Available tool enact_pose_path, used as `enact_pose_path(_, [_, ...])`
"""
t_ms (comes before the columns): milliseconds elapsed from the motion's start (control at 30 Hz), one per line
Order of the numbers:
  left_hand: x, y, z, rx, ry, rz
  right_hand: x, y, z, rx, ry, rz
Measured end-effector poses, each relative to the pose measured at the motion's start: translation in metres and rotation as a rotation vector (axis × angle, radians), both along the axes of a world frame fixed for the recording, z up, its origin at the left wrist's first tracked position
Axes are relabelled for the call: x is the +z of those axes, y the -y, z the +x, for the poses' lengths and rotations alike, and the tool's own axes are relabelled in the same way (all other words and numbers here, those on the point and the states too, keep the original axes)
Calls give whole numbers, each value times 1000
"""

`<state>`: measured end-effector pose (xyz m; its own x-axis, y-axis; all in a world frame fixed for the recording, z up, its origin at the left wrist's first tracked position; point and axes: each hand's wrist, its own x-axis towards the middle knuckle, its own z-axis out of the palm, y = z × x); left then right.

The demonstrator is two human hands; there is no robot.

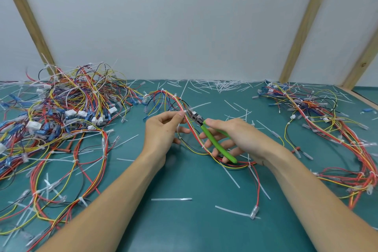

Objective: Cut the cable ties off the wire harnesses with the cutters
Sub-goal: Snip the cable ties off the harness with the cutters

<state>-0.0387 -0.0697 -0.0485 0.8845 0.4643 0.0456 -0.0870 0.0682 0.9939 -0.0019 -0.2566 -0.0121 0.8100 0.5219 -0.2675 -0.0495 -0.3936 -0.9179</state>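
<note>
Where the metal tips of the green-handled cutters (206, 129) meet the red, yellow and white wire harness (191, 127), the bite is too small to tell, and left of them the tangled heap of multicoloured harnesses (61, 108) runs off the picture's edge.

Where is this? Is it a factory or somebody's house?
Probably a workshop bench, not a house. A green mat is covered with piles of wire harnesses and cut cable ties. The right hand holds green-handled cutters at a harness that the left hand pinches.
</note>
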Motion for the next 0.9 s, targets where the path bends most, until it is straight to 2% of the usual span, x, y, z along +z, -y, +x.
enact_pose_path(900, [2,1,-1,12,-30,17,0,-1,-1,-6,16,-18])
